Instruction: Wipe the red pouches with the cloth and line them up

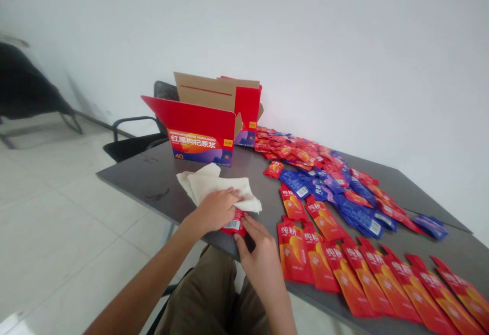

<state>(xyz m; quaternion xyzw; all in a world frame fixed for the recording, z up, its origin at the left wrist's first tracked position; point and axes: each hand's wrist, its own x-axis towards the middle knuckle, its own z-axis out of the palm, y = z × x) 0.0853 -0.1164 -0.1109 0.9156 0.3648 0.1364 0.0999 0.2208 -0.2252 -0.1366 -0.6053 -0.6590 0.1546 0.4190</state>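
Note:
A red pouch with a white barcode label lies flat at the table's near edge, partly covered by my hands and a cream cloth. My left hand presses on the cloth's near edge, fingers closed over it beside the pouch. From the right, my right hand grips the pouch's edge between thumb and fingers. Just right of that hand, several red-orange pouches lie face up in an overlapping row along the near edge.
Two open cardboard boxes, a front red-blue one and another behind, stand at the back left. A heap of red pouches and scattered blue pouches cover the grey table's right side. A black chair stands beyond.

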